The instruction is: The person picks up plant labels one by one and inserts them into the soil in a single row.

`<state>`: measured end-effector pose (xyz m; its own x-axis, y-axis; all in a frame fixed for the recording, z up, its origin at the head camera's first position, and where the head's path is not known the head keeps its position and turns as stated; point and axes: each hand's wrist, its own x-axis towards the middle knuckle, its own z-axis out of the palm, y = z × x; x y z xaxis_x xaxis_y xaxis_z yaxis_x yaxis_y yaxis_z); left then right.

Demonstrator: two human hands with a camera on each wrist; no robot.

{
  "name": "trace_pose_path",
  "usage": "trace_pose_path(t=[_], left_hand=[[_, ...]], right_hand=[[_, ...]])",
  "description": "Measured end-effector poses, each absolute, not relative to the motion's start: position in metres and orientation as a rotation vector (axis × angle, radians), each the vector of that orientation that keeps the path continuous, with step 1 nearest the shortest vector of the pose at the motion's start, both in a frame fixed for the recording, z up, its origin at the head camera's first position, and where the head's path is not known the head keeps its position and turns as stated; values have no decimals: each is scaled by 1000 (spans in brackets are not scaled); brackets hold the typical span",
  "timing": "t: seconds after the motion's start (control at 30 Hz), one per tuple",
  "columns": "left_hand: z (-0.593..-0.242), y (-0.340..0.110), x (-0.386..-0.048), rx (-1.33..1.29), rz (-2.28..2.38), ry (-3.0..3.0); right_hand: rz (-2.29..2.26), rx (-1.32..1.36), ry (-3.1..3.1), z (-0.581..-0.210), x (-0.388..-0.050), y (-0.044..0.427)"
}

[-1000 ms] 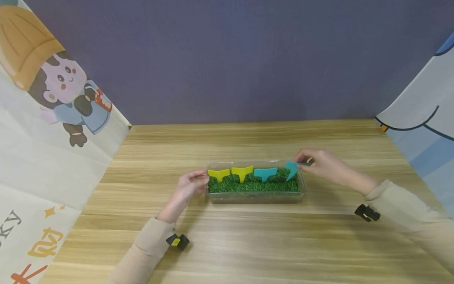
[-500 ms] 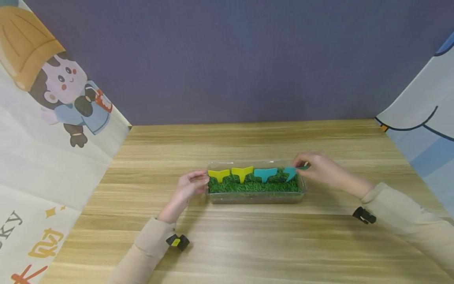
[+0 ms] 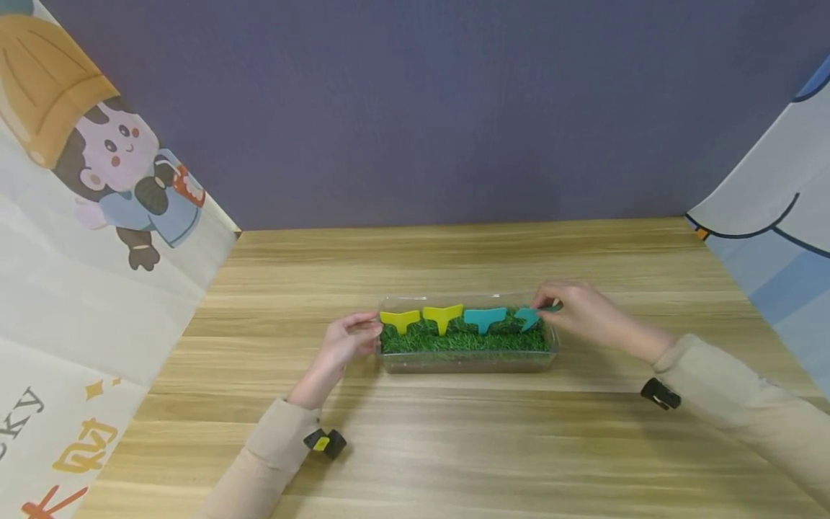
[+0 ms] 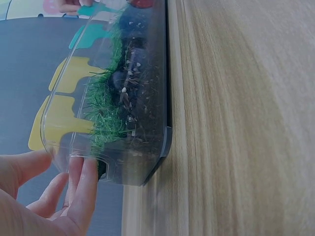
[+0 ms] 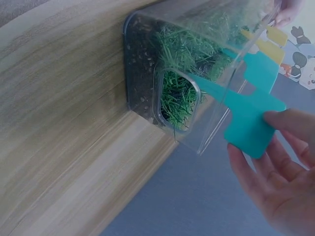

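Observation:
A clear plastic box (image 3: 470, 362) sits on the table, with dark soil (image 4: 135, 88) and green artificial grass (image 3: 454, 342) inside. Two yellow T-shaped plant labels (image 3: 444, 316) and a teal one (image 3: 485, 318) stand in the grass. At the box's left end, my left hand (image 3: 350, 337) holds the end wall, fingers at the handle opening and thumb by the rim. Over the right end, my right hand (image 3: 573, 306) pinches another teal plant label (image 5: 251, 120) by its head, thumb on one face. That label tilts, its stem pointing down into the box; the tip is hidden among grass.
The wooden table (image 3: 454, 440) extends around the box on all sides. A dark grey-blue panel (image 3: 415, 108) rises behind it. Printed cloths with cartoon figures (image 3: 117, 144) hang at the left and right. Black wrist-worn devices (image 3: 326, 442) are on both arms.
My right hand has moved slightly down and left, lowering the pinched teal label into the grass. The left hand and the box stay where they were.

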<state>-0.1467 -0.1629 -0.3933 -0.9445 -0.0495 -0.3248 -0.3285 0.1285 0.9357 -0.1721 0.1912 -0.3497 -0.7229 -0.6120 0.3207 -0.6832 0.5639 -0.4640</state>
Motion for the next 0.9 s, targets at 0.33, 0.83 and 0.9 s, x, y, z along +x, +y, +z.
trace_pose_path(t=[0.33,0.83,0.9], left_hand=[[-396,-164,-148,-364,1908,2198],[-398,-164,-149,-370,1900,2191],[-398,-164,-150,-370,1902,2186]], right_hand=[[855,1133,-2748,-354,-179,190],[847,1109,-2776,-360,-185,189],[847,1109,-2771,-361,-185,189]])
